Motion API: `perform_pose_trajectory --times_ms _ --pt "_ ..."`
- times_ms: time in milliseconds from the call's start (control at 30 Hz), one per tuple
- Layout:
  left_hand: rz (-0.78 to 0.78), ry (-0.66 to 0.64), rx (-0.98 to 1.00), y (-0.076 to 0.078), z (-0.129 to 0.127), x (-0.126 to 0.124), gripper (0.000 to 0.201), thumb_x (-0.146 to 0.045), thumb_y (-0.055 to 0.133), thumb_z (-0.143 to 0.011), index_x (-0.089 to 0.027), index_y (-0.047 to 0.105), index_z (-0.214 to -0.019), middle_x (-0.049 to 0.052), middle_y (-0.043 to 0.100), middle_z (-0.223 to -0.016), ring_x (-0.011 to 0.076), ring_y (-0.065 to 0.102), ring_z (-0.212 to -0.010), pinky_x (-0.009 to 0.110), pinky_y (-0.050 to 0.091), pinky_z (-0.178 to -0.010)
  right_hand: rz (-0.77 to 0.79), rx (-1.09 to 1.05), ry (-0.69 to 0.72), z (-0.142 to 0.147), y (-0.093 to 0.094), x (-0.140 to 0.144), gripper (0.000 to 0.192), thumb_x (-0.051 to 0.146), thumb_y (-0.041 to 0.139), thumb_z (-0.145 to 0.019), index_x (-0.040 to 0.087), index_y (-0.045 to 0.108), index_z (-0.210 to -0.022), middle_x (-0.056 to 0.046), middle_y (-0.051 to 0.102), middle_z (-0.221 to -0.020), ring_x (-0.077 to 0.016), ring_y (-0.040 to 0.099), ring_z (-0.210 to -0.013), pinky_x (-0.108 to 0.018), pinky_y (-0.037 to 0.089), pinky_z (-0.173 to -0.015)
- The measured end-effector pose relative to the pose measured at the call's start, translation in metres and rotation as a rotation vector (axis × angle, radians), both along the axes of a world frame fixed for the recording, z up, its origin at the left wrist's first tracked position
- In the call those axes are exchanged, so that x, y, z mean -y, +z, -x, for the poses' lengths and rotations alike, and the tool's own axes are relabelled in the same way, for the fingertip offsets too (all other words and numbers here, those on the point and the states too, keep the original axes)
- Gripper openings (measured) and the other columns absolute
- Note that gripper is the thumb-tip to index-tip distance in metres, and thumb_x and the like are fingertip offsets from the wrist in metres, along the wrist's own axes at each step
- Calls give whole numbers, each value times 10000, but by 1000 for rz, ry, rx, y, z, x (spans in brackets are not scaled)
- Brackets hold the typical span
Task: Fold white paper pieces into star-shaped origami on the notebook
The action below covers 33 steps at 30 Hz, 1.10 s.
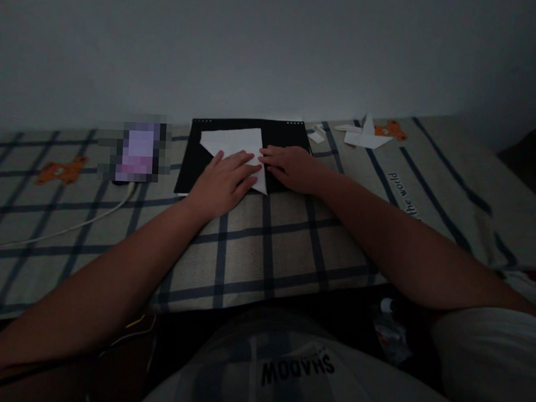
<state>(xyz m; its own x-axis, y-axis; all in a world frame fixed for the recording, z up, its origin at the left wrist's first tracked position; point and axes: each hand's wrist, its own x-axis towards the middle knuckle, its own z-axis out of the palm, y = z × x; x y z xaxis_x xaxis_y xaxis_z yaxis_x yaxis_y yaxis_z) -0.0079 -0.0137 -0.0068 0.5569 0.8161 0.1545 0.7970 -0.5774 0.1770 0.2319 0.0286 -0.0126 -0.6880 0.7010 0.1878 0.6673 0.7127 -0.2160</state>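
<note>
1. Checked cloth (266, 248) covers the surface, with an orange bear print (61, 170) at far left. A white cable (71, 225) runs across it toward a blurred-out object (137, 149) near the wall.
2. Next comes a black board (194, 162), lying flat on the cloth. On it rests a white folded paper (235, 143), a triangle.
3. Left hand (222, 184) lies palm down, fingers spread slightly and pressed flat on the paper's lower edge, covering part of it.
4. Right hand (291, 166) lies just beside it, fingers together, their tips touching the paper's right edge near the left hand's fingertips.
5. Paper's long axis runs from upper left to lower right, its sharp tip pointing down toward the person, between the two hands.
6. Farther right, well apart, small white paper pieces (364, 134) lie near the wall.
</note>
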Motion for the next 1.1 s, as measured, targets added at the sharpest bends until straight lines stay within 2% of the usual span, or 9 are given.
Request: perform_pose_trajectory --times_ms 167,333,567,833,933,1100 --pt "-1 4 -2 1 -1 0 538 -454 381 -1125 -233 668 -1522 126 525 -1712 335 437 -1621 660 243 -1349 11 13 -15 0 -2 -2 521 241 395 -1099 161 626 -1559 -151 542 -1694 -325 509 -1574 -574 456 -1224" --pt "5 3 -10 3 -2 1 542 -454 396 -1125 -234 652 -1549 120 521 -1716 345 436 -1620 648 256 -1352 26 -72 -5 -4 -4 -6 518 284 410 -1109 166 623 -1566 -134 570 -1676 -274 536 -1557 -513 422 -1280" --pt "9 18 -25 3 -3 2 524 -438 424 -1131 -228 646 -1556 122 520 -1717 347 434 -1622 628 252 -1357 11 -157 40 -5 -14 -12 460 363 558 -1082 165 708 -1470 -170 630 -1612 -331 571 -1516 -566 431 -1275" --pt "0 18 -22 4 -5 4 536 -459 444 -1128 -213 636 -1564 131 509 -1723 349 439 -1621 628 249 -1360 -30 -262 12 -7 -17 -12 339 361 652 -1024 169 803 -1259 -157 734 -1431 -332 665 -1346 -552 504 -1197" --pt "-2 15 -25 4 -6 4 546 -458 442 -1126 -199 632 -1568 143 502 -1725 356 440 -1621 638 253 -1356 -17 -266 12 -7 -15 -12 311 355 655 -1021 180 815 -1224 -147 746 -1405 -325 678 -1315 -543 515 -1179" --pt "8 14 -37 4 -6 4 547 -449 417 -1129 -228 605 -1592 108 475 -1747 334 406 -1644 629 241 -1364 -3 -282 20 -9 -16 -15 312 349 634 -1029 186 822 -1218 -141 762 -1393 -320 691 -1303 -552 525 -1164"
